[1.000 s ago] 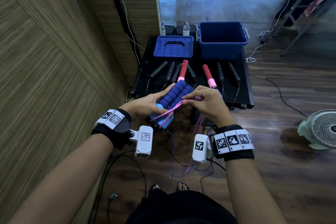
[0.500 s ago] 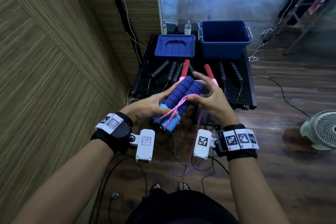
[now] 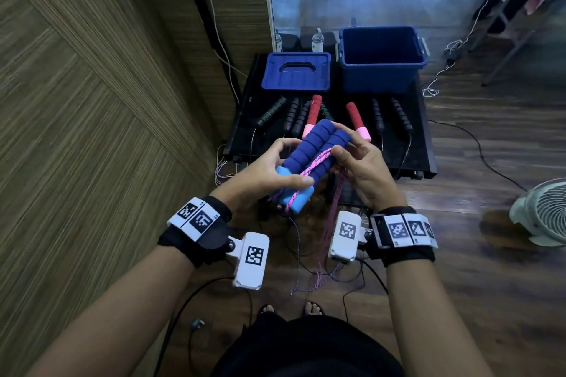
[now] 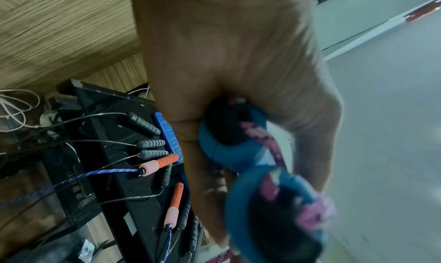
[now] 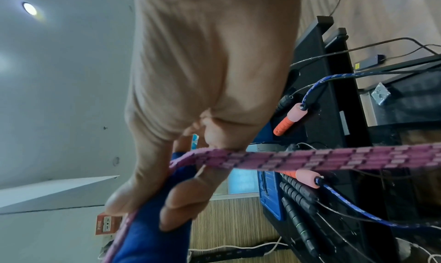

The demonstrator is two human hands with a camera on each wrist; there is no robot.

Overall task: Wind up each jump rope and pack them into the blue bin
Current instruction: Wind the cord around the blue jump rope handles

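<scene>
Item: blue-handled jump rope, part-wound, held in both hands over the floor in front of the black table (image 3: 242,131).

Left hand (image 3: 263,176) grips the paired blue handles (image 3: 312,151) at their pale near ends, fingers curled round them. The handles' long axis runs away from the body, tilted right, toward the blue bin (image 3: 381,76), which stands open and well apart at the table's far right. Right hand (image 3: 363,168) lies nearer the bin; its thumb and fingers pinch the pink rope (image 3: 315,162) against the handles' far end. Loose rope hangs to the floor. Other ropes lie unwound on the table.
</scene>
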